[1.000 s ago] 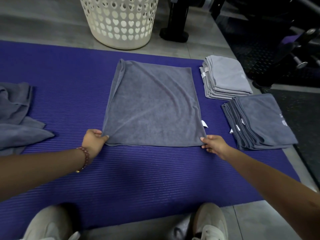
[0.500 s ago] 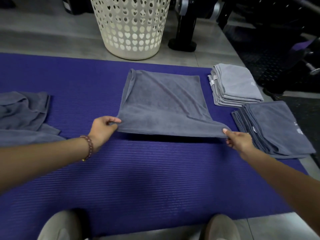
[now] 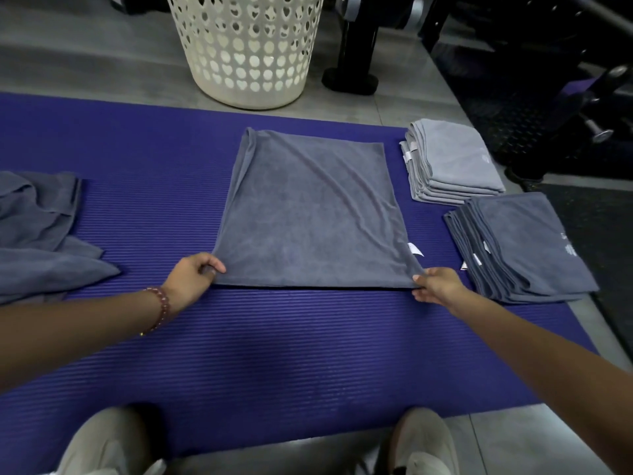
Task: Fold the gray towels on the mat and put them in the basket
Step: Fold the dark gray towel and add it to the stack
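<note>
Now both hands pinch the near corners of a dark gray terry towel (image 3: 310, 214).
Left hand (image 3: 191, 281) and right hand (image 3: 436, 286) each grip a corner, near edge slightly raised; the towel lies mid purple ribbed mat (image 3: 274, 354), before the cream perforated plastic basket (image 3: 246, 49).

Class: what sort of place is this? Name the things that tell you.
Probably a gym: a purple exercise mat, black workout machines behind it, and stacks of folded towels.
</note>
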{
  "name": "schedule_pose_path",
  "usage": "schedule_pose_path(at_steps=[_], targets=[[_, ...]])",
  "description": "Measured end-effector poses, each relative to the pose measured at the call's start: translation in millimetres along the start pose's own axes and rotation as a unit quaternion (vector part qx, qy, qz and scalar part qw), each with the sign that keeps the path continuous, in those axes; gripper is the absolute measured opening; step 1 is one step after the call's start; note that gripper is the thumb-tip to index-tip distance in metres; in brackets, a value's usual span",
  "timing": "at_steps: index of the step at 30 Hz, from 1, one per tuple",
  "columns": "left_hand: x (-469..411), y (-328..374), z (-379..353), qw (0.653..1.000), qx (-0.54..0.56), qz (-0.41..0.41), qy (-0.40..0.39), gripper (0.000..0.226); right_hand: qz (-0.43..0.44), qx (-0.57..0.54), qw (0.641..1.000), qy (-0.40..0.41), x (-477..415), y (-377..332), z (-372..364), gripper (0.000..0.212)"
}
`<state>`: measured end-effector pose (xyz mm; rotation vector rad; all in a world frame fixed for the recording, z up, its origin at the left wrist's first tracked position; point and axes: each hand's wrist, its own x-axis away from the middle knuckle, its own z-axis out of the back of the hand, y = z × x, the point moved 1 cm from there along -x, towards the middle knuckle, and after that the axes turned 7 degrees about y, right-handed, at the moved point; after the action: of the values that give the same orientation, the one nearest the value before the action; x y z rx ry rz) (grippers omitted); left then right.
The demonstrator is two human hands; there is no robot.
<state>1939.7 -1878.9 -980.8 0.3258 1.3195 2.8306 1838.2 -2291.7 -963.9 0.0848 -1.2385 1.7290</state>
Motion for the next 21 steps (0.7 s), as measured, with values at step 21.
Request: schedule_pose_path(at_steps=[21], targets=[[86,-38,21,0.873,-0.183,-0.021,-0.451,0.016,-0.077,0.556,0.763,-0.32,50,43,38,0.026]])
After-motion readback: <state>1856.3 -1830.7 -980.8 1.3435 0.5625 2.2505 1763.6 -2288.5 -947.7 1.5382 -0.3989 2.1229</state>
